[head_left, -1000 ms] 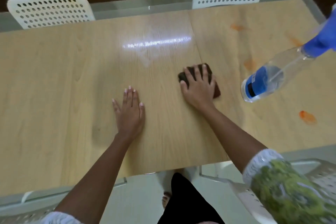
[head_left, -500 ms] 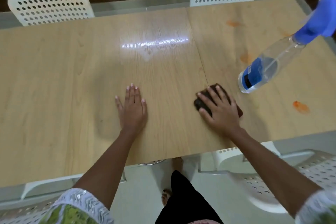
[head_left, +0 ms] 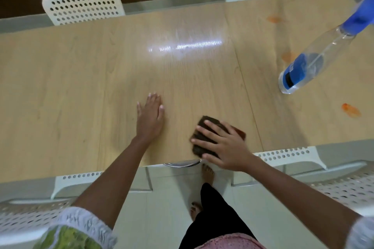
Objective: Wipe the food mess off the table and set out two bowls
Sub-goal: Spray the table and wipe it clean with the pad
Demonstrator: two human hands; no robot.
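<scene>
Table (head_left: 81,87) near edge | right hand (head_left: 224,145) presses sponge (head_left: 204,127)

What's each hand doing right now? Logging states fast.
Left hand: open, flat on the table, holding nothing.
Right hand: open, pressing the dark sponge.

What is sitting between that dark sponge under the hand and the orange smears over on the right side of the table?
The sponge lies flat under the right hand near the table's front edge. Toward the nearest orange smear only bare wood shows. The spray bottle stands beside the path to the farther smears, so it may need moving.
</scene>
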